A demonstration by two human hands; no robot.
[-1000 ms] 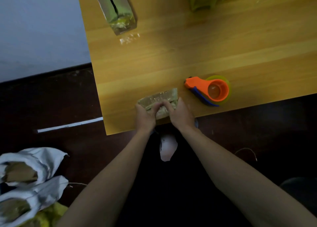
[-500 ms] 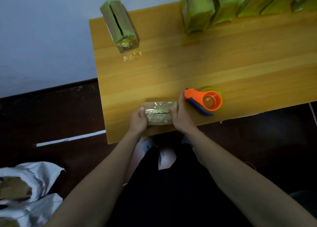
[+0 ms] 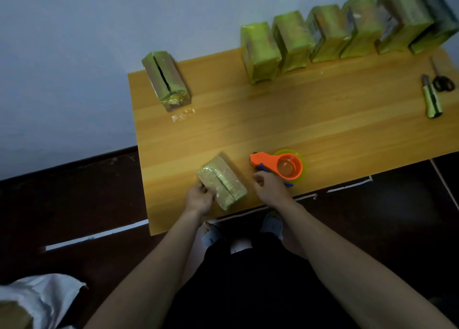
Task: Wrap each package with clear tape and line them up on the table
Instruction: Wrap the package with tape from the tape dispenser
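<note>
A green-brown package (image 3: 223, 181) wrapped in clear film lies slanted near the front edge of the wooden table (image 3: 285, 120). My left hand (image 3: 200, 197) grips its near left end. Just right of the package, my right hand (image 3: 269, 188) hovers with loosely curled fingers and holds nothing. It sits beside the blue handle of the orange tape dispenser (image 3: 280, 166). Along the back edge stands a row of green packages (image 3: 347, 28). A lone package (image 3: 166, 79) stands at the back left corner.
A green utility knife (image 3: 432, 100) and black scissors (image 3: 442, 80) lie at the table's right end. Scraps of clear tape (image 3: 182, 115) lie in front of the lone package. White sacks (image 3: 37, 301) sit on the dark floor at lower left. A pale wall rises behind the table.
My right hand has let go of the package and moved right toward the tape dispenser. The package has turned from crosswise to slanted, held by my left hand alone. The view has tilted up.
</note>
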